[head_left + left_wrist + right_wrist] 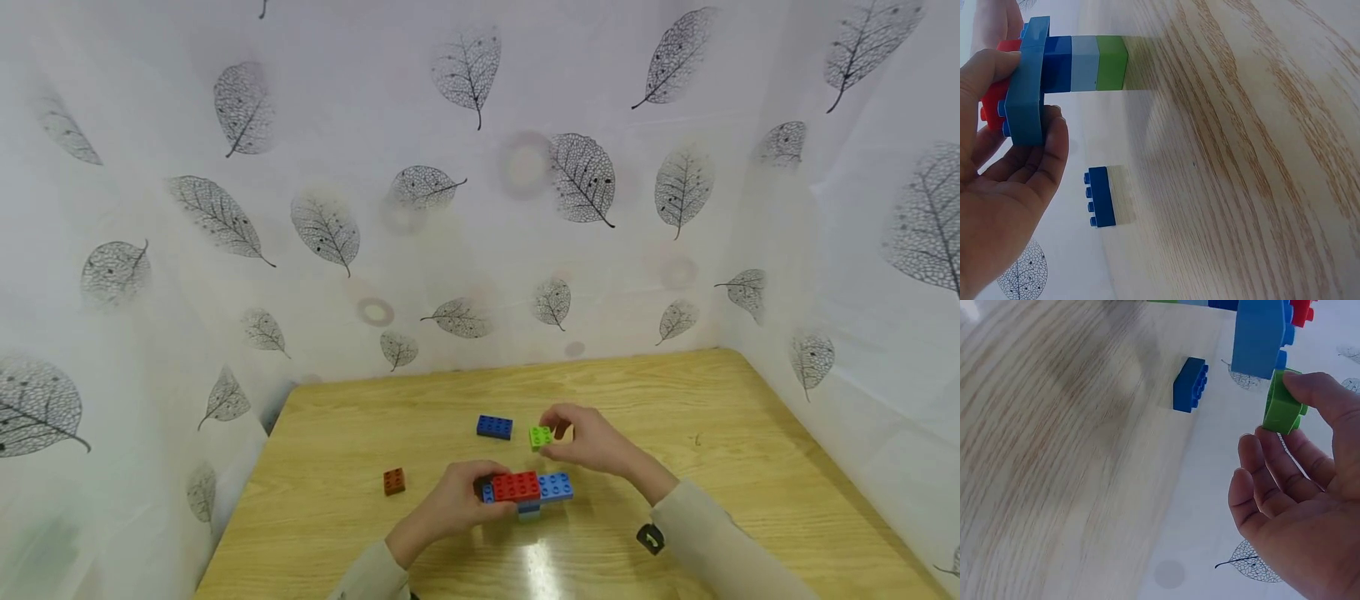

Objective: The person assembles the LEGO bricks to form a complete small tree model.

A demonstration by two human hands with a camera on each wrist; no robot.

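Observation:
My left hand (459,498) grips the left end of a stacked block build. On top of it sits a red block (516,486), across lighter blue blocks (556,487). Below, in the left wrist view, a column runs from a dark blue block (1058,64) through a pale blue block (1085,63) to a green block (1112,63) at the table. My right hand (596,439) pinches a small lime green block (1283,407) between thumb and fingers, behind the build's right end in the head view. Its studs face up there.
A dark blue block (495,427) lies on the wooden table (337,433) behind the build. Off to the left is a small brown block (393,481). A white leaf-print curtain (465,250) hangs around the table's back and sides.

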